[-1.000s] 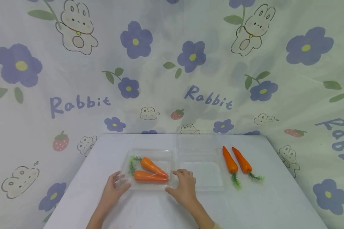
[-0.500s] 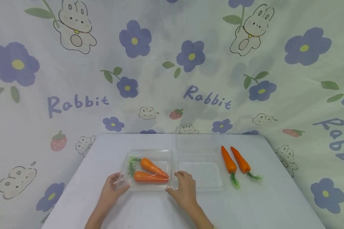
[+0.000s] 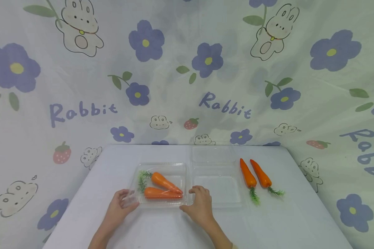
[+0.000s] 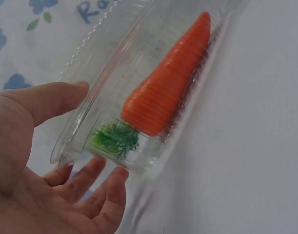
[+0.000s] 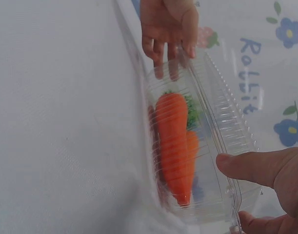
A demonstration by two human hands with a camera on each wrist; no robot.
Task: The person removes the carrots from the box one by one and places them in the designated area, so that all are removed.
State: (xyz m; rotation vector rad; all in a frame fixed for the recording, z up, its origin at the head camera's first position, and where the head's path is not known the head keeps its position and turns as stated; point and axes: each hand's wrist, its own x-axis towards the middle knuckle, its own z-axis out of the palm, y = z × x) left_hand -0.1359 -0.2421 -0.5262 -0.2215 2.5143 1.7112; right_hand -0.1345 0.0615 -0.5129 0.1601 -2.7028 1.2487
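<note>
A clear plastic clamshell box [image 3: 162, 203] lies on the table with its lid over two orange carrots, an upper one [image 3: 166, 182] and a lower one [image 3: 162, 193], green tops to the left. My left hand [image 3: 119, 206] grips its left end; in the left wrist view the thumb [image 4: 66, 100] is at the rim and the fingers [image 4: 107, 195] are curled by the end wall. At the right end, my right hand [image 3: 202, 206] holds the box, thumb [image 5: 246, 165] against the rim in the right wrist view. Some right fingertips are hidden.
Right beside the held box stands a second clear box [image 3: 219, 202], its lid raised toward the back. Farther right lie two loose carrots, one [image 3: 248, 173] next to the other [image 3: 261, 174]. A printed cloth [image 3: 174, 69] hangs behind the white table [image 3: 283, 224].
</note>
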